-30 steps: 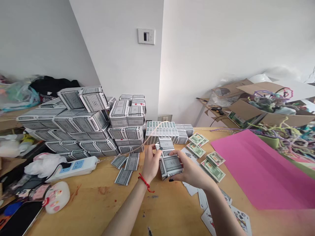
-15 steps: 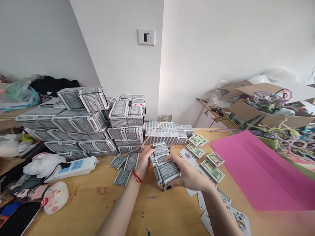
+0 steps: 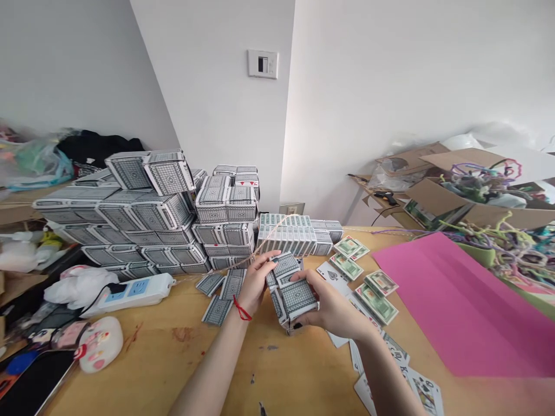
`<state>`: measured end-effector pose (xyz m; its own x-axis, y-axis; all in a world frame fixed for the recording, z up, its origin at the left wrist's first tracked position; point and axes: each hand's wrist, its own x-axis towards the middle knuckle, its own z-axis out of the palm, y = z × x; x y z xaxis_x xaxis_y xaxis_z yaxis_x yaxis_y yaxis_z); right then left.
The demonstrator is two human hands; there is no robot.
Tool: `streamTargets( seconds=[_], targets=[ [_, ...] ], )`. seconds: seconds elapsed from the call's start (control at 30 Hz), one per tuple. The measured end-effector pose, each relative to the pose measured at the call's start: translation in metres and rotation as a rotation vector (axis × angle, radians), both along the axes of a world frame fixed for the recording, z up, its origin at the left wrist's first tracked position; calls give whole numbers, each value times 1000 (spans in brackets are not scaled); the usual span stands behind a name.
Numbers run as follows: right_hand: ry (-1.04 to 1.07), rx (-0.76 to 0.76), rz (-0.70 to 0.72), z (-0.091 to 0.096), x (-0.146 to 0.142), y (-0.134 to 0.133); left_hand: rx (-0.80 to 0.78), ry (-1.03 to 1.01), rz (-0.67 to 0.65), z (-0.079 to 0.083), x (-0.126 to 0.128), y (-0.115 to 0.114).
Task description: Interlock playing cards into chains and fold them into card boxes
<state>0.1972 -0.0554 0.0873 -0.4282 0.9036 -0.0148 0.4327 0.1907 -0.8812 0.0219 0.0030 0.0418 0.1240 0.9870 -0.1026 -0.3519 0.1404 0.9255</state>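
Between my two hands is a block made of folded playing cards (image 3: pixel 298 300), grey patterned backs outward. My left hand (image 3: pixel 256 282), with a red string on the wrist, grips its far left side. My right hand (image 3: pixel 332 303) is closed around its right side, thumb at the near edge and fingers on top. Left of my left wrist lie several loose playing cards (image 3: pixel 217 310), backs up. Face-up cards (image 3: pixel 422 390) are spread under and beside my right forearm. Several green card packs (image 3: pixel 376 303) rest to the right of my right hand.
Stacked card blocks (image 3: pixel 143 211) rise at the back left, with more card blocks (image 3: pixel 287 231) at the back centre. A white power strip (image 3: pixel 139 292) and a phone (image 3: pixel 37 381) lie left. Right are a pink sheet (image 3: pixel 459 306) and a cardboard box (image 3: pixel 503 211) of yarn.
The view has shifted slightly, so the scene sits a little further right. My hands keep hold of the card block, and my right thumb has moved slightly at its near edge.
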Motion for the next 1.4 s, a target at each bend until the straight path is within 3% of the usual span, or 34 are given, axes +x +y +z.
streamTargets(
  seconds=[0.23,0.4,0.67,0.9,1.13,1.3,1.4],
  targets=[
    [83,-63,-34,-1,0,-1,43,96,27,2,1,-2],
    [-32,-19,-25,1,4,0,76,161,24,10,2,-5],
    [-333,260,-60,6,3,-9,247,401,24,29,6,-15],
    [-523,421,-5,10,2,-20,422,394,-22,42,14,-35],
    [-501,406,43,17,-5,-23,389,354,-76,41,10,-34],
    [-462,327,15,17,2,-21,286,222,-160,37,9,-26],
    [-434,271,15,17,7,-19,188,252,-219,32,8,-22]
  ],
)
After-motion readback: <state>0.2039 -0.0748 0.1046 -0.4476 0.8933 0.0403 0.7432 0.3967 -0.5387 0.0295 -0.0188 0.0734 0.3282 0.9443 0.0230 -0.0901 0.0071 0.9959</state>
